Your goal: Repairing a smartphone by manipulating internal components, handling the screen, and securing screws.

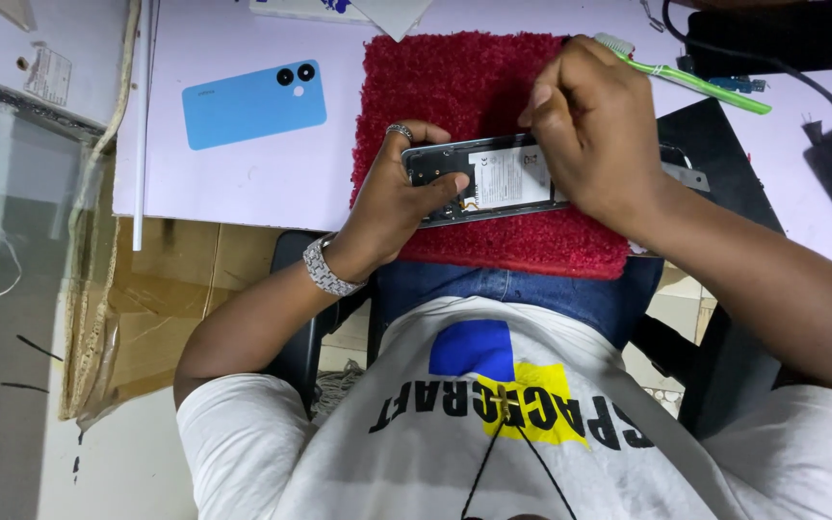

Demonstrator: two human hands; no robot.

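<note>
Lying on the red fluffy mat (pixel 493 77) at the near edge of the white desk (pixel 243 183) is an opened phone (pixel 493 178), its back removed so the dark frame and pale battery label show. The left hand (pixel 392 207), wearing a ring and a metal wristband, is closed around the phone's left end, thumb pressed on the exposed inside. The right hand (pixel 594 130) covers the phone's right end with fingers bent down onto it; whether it pinches anything there I cannot tell, since the fingertips are hidden. My judgement is that a slip could bend or tear a thin part inside, because the soft mat gives under pressure and the right hand blocks the view of its own work. Beyond the mat, a blue phone back cover (pixel 254 104) lies well apart to the left, and a green toothbrush (pixel 695 77) rests just past the right hand.
</note>
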